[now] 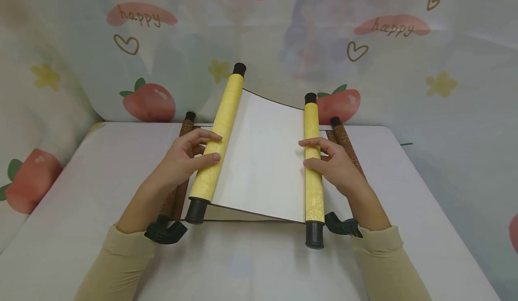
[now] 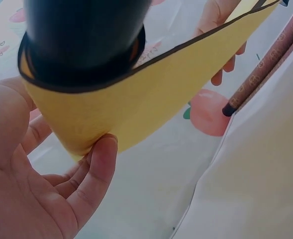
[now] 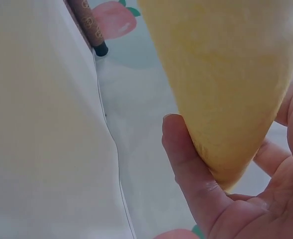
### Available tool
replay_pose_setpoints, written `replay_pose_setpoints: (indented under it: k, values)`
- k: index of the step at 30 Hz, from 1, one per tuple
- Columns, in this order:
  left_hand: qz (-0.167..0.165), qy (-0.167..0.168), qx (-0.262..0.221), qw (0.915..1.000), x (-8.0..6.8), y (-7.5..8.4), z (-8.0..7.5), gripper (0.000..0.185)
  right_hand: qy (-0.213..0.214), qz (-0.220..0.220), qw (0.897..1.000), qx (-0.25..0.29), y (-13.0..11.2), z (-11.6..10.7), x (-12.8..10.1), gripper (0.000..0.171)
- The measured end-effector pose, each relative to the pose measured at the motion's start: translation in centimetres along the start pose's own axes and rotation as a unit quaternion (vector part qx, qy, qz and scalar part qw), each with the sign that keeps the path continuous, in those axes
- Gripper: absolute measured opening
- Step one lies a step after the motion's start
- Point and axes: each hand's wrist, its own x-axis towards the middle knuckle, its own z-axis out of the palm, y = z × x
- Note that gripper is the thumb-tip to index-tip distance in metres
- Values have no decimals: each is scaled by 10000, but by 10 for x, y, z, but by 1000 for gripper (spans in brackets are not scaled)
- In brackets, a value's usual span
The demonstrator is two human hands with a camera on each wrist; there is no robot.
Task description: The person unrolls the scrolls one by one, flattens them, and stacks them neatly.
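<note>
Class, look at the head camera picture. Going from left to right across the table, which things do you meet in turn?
Left sleeve → left hand → left yellow roll → white open sheet → right yellow roll → right hand → right sleeve.

table: white, flat | backdrop: pale cloth, strawberries, hearts, "happy" | light: soft, even

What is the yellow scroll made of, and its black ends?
The yellow scroll looks like paper backed with matte patterned yellow paper or silk: it bends in a smooth curve between both rolls. The black ends look like smooth plastic or lacquered wood; I cannot tell which.
</note>
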Motion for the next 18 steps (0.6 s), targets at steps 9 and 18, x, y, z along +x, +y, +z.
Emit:
replay_pose_setpoints:
  k: [9, 18]
  values:
    - [-6, 44, 10, 10000, -1, 2, -2, 37, 67, -73, 9999, 58, -3, 0, 1, 44]
    - [-3, 32, -30, 10000, 0, 1, -4, 37, 204, -54, 9996, 180, -4, -1, -2, 45]
